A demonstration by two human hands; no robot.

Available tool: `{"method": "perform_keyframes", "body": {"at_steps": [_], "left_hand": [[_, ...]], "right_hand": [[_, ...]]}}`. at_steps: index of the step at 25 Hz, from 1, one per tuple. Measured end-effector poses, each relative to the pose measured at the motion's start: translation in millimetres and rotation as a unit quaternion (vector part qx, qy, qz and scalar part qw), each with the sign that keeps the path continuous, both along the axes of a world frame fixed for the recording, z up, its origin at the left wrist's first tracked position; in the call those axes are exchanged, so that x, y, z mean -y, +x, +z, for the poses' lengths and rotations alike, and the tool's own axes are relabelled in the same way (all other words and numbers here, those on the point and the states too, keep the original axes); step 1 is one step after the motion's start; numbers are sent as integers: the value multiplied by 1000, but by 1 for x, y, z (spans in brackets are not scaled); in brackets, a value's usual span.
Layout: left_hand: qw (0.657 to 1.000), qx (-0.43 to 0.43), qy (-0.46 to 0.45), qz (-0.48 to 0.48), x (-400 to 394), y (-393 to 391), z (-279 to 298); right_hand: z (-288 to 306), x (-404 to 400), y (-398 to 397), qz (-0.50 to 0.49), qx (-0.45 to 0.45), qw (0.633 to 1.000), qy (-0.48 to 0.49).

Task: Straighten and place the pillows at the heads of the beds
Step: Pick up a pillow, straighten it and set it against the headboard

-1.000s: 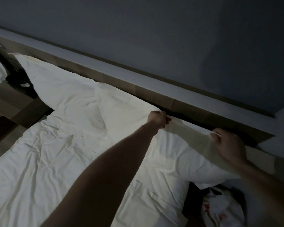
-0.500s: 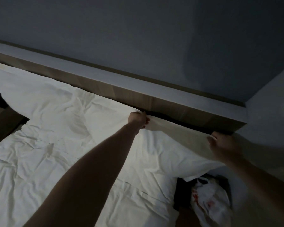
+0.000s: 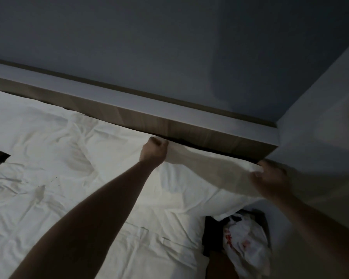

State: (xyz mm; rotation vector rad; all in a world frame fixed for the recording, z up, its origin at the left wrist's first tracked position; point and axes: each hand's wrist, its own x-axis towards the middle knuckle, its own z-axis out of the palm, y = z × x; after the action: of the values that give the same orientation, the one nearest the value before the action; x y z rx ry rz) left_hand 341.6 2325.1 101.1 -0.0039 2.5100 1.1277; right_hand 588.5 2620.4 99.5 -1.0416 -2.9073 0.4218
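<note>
A: Since the earlier frame the view has swung right; the dark gap at the left edge has shrunk, and the right hand [image 3: 270,179] sits closer to the wall corner.

B: And the grips?

A: The left hand [image 3: 154,151], mid-frame, is fisted round the top edge of the white rumpled fabric pillow [image 3: 189,178]; the right hand pinches its right corner. The pillow lies centre-right against the brown wooden headboard [image 3: 189,131], on the white creased bed sheet [image 3: 38,198].

B: Lower right?

A: A white plastic bag with red print [image 3: 246,244].
</note>
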Motion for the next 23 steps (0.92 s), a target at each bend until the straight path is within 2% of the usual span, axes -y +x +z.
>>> {"method": "perform_keyframes", "body": {"at_steps": [2, 4, 6, 9, 12, 16, 19, 21, 23], "left_hand": [[984, -138, -75, -86, 7, 10, 2], [955, -202, -120, -178, 11, 10, 3], [937, -197, -162, -237, 11, 2, 2], [931, -169, -201, -255, 10, -9, -4], [918, -159, -244, -269, 8, -15, -10], [908, -137, -273, -287, 8, -18, -14], [909, -138, -274, -282, 14, -14, -15], [918, -131, -262, -268, 18, -9, -14], [930, -123, -249, -240, 23, -6, -13]], "right_hand": [[0, -6, 16, -37, -8, 999, 15], [-1, -13, 26, -113, -50, 992, 10], [-2, -17, 27, -165, -120, 979, -24], [-3, -19, 22, -164, -196, 965, -56], [-6, -21, 22, -143, -197, 970, -24], [-3, -27, 19, -207, -296, 932, -22], [-9, -21, 11, -241, -296, 922, -62], [-16, 1, 6, -209, -293, 932, -54], [-18, 34, -5, -100, -311, 945, -33]]}}
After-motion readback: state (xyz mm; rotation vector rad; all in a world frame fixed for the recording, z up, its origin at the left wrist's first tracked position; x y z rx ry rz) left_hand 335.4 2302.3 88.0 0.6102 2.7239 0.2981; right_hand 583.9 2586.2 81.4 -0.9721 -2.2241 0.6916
